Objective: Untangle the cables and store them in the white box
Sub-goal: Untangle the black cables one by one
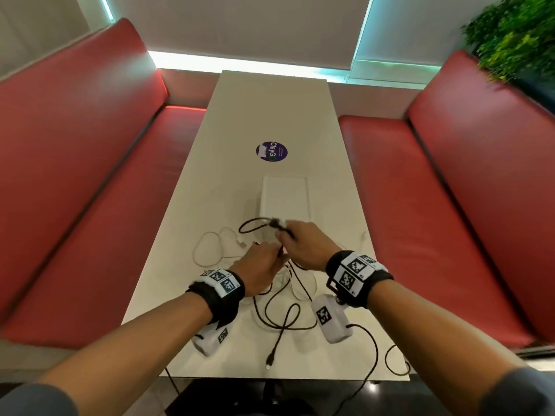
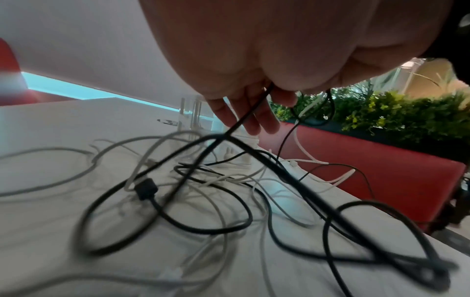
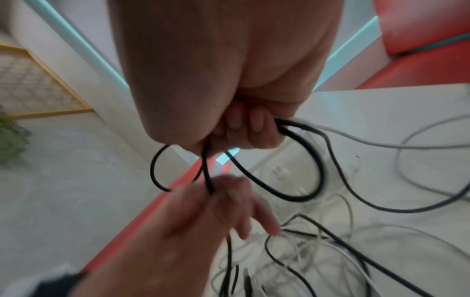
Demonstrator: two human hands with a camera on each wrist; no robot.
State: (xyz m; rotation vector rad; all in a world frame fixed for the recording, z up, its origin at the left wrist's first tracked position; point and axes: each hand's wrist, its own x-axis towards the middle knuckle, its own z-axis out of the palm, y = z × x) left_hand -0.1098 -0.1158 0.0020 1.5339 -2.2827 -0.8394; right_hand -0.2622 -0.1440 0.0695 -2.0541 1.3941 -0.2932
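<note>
A tangle of black cable (image 1: 282,319) and white cables (image 1: 210,244) lies on the white table (image 1: 264,115), just in front of the closed white box (image 1: 285,199). My right hand (image 1: 285,231) is raised over the box's near edge and grips a few gathered loops of the black cable (image 3: 300,160) in curled fingers. Just below it, my left hand (image 1: 277,253) pinches the same black cable (image 2: 244,118) between thumb and fingertips, its other fingers spread. A short taut length runs between the two hands. A black plug (image 2: 146,188) lies in the pile, another (image 1: 270,360) near the table's front edge.
Red benches (image 1: 90,175) run along both sides of the narrow table. A round purple sticker (image 1: 271,151) is on the tabletop beyond the box. A green plant (image 1: 516,34) stands at the back right. Thin black leads (image 1: 375,349) from the wrist cameras trail over the front edge.
</note>
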